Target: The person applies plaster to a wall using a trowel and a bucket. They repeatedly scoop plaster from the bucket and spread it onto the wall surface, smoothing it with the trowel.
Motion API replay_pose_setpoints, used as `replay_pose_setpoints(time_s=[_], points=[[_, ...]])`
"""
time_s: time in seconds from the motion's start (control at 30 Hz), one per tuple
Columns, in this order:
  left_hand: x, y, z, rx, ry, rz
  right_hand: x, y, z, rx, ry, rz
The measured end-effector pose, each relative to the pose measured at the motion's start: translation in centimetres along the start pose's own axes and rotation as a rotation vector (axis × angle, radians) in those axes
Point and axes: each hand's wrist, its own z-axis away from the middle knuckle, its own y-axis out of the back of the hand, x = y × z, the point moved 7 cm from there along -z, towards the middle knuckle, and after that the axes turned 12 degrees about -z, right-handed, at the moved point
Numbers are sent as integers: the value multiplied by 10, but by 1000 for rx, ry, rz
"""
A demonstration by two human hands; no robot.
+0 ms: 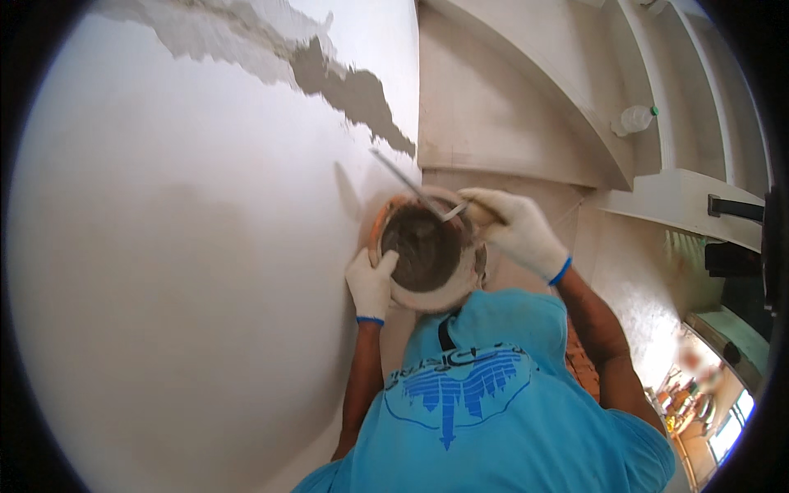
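A round bucket (427,299) crusted with dried mortar is held in front of my body, near the white wall. Wet grey mortar (423,255) lies inside it. My left hand (370,285), in a white glove with a blue cuff, grips the left rim with the thumb over the edge. Above the far right rim, my right hand (519,230), gloved likewise, is closed round the handle of a trowel (404,182). The trowel's blade is seen edge-on and slants up toward the wall; most of the handle is hidden in the glove.
A damp dark grey patch (349,89) runs across the upper wall beside a lighter grey strip (205,37). Stair steps (678,90) rise at the far right, with a clear plastic bottle (636,120) on them. Cluttered items (686,403) show at lower right.
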Motion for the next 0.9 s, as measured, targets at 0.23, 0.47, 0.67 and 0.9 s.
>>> replay_pose_setpoints(time_s=[0.23,0.47,0.67,0.9], points=[[16,-2,2,-20,43,49,13,40,45,-88,-60,702],[56,-6,-3,-62,-55,-63,39,1,20,-208,61,1086],[74,-7,-7,-11,-229,-192,42,-28,-6,-240,146,1210],[82,-11,-11,-70,-253,-314,41,-54,-26,-333,92,1306]])
